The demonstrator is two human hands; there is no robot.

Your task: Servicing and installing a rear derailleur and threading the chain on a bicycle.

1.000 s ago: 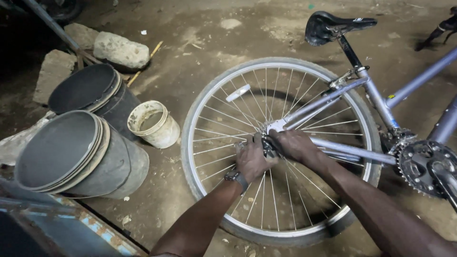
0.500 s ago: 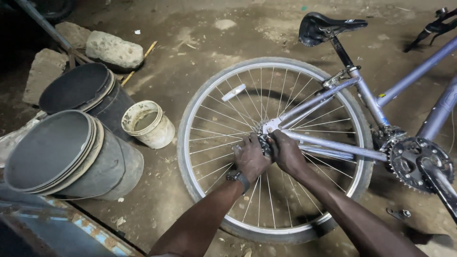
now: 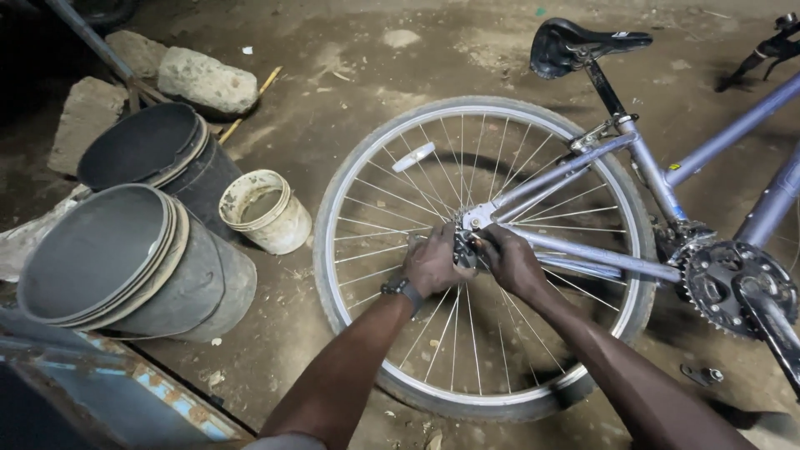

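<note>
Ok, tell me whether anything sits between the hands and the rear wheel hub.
Nothing visible does. The left hand and right hand are both already closed around the hub of the rear wheel, reaching among the spokes. The frame stays run off to the right, beside the right hand, not across it.

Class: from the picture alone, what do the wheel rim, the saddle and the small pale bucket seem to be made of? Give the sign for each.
Wheel rim: probably bare metal; silvery sheen, thin wire spokes.
Saddle: likely plastic or vinyl cover; black, smooth, slightly glossy.
Small pale bucket: seemingly plastic; cream, thin-walled, dirt-stained.
</note>
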